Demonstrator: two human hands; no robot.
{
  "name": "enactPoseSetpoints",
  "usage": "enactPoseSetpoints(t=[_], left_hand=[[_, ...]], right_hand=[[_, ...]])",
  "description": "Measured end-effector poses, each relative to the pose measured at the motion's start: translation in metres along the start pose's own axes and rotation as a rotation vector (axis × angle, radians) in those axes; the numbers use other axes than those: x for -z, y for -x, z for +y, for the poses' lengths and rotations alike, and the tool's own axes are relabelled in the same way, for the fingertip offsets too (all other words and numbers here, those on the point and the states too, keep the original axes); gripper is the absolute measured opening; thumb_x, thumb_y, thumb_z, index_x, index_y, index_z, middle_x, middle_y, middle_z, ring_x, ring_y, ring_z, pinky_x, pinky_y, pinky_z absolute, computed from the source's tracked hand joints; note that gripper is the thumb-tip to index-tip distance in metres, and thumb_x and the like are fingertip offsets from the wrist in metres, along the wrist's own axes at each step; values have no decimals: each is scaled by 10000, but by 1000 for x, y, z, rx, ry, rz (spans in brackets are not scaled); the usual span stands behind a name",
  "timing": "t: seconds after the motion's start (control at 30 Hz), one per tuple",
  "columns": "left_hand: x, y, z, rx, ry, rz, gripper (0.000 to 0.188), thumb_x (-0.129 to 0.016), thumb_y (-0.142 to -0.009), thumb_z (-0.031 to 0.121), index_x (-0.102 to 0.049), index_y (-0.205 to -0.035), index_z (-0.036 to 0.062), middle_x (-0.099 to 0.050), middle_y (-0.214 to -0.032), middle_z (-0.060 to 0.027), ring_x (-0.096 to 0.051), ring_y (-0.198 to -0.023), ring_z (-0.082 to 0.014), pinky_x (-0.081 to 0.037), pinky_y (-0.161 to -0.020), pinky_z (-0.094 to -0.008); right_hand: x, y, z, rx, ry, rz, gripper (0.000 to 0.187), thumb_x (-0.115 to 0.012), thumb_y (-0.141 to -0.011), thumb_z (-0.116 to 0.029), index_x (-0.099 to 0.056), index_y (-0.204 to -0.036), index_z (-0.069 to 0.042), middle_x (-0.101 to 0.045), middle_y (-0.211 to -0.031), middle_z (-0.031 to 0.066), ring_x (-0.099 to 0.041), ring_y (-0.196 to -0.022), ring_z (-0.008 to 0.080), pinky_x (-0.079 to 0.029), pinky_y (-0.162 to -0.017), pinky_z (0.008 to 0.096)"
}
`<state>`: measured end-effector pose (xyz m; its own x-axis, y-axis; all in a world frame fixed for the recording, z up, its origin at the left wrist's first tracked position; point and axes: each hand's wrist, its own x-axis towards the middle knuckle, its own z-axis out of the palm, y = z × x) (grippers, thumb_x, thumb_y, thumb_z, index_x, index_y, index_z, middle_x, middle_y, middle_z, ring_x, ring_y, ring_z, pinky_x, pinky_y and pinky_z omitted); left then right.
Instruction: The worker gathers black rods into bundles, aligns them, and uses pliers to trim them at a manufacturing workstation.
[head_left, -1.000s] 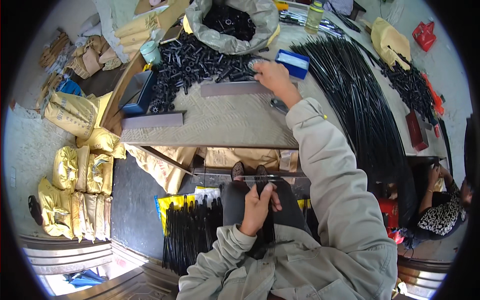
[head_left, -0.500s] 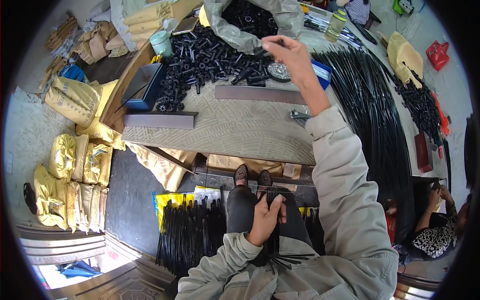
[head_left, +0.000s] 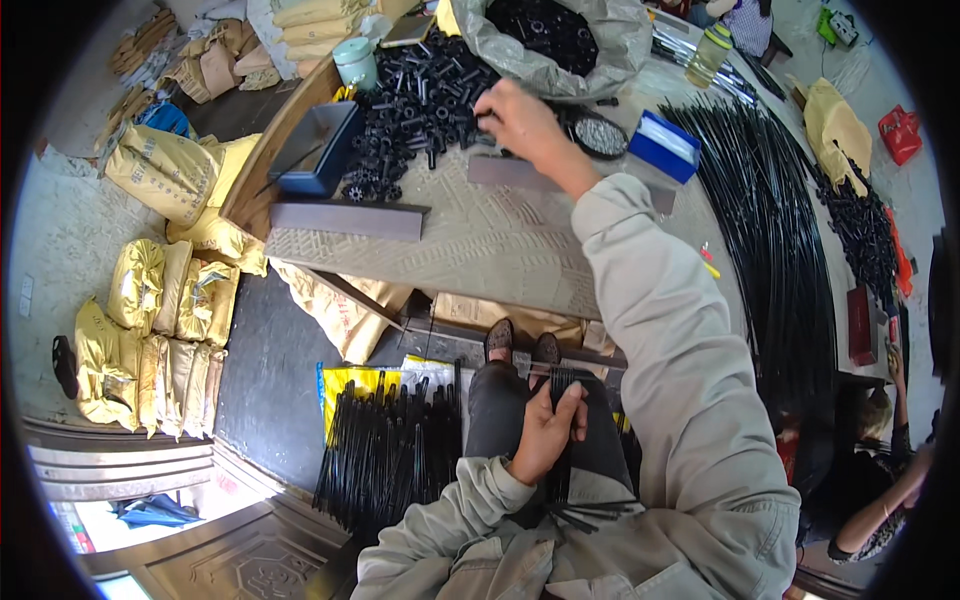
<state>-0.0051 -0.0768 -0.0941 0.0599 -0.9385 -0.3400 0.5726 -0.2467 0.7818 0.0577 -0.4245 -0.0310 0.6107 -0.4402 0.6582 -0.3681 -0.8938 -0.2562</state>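
My left hand [head_left: 550, 425] is closed around a bundle of thin black rods [head_left: 563, 482], held upright over my lap. The rods' lower ends fan out below it against my jacket. My right hand [head_left: 522, 122] reaches over the table, its fingers curled downward at the right edge of a heap of short black tubular parts [head_left: 410, 105]. Whatever lies between those fingertips is hidden. Right of this hand is a round dark dish of small shiny pieces [head_left: 600, 136]. Near it sits a blue box [head_left: 664, 146] with a pale inside.
Metal strips [head_left: 345, 221] lie on the table [head_left: 480, 250]. A grey bag [head_left: 625, 45] of black parts stands at the back; long black rods [head_left: 765, 240] spread rightward. More rods [head_left: 390, 450] stand left of my legs. Yellow sacks [head_left: 180, 380] line the left. Another person's arm [head_left: 880, 515] shows lower right.
My right hand has moved left and slightly down, from beside the grey bag's mouth to the heap's edge. My left hand keeps its hold on the rods. The view has shifted somewhat.
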Motion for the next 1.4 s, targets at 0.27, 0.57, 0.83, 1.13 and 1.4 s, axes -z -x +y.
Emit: enactPoseSetpoints(t=[0.27, 0.57, 0.83, 1.13, 1.4], left_hand=[[-2, 0, 5, -57, 124, -16, 364, -229, -962, 392, -350, -947, 49, -598, -747, -149, -514, -471, -166, -407, -454, -248], [-37, 33, -3, -110, 41, -76, 262, -243, -974, 298, -336, -982, 53, -602, -985, -228, -643, -664, -259, -498, -555, -277], [-48, 51, -14, -188, -45, -95, 219, -314, -970, 257, -351, -964, 41, -592, -1017, -228, -652, -736, -268, -525, -611, -283], [-56, 66, -19, -245, 35, -135, 173, -412, -940, 156, -343, -1050, 42, -572, -1040, -254, -648, -767, -285, -544, -658, -310], [-57, 75, -19, -299, -17, -206, 345, -403, -933, 115, -246, -1233, 50, -534, -1102, -273, -641, -815, -304, -543, -689, -328]], right_hand=[[141, 141, -123, -517, -908, -329, 253, -622, -796, -139, -604, -1015, -14, -582, -818, -4, -497, -720, 41, -377, -540, 189], [171, 238, -145, -556, -956, -376, 235, -626, -800, -155, -619, -987, -14, -570, -748, -12, -463, -601, 45, -382, -543, 184], [186, 254, -149, -767, -1204, -236, 219, -664, -788, -190, -624, -903, -8, -561, -678, 0, -453, -532, 33, -371, -475, 171], [189, 247, -149, -736, -1226, -308, 189, -665, -790, -203, -586, -783, -31, -509, -614, -38, -438, -499, 16, -341, -449, 157], [182, 250, -157, -699, -1234, -313, 192, -666, -786, -195, -544, -720, -63, -502, -605, -44, -434, -492, 14, -339, -435, 162]])
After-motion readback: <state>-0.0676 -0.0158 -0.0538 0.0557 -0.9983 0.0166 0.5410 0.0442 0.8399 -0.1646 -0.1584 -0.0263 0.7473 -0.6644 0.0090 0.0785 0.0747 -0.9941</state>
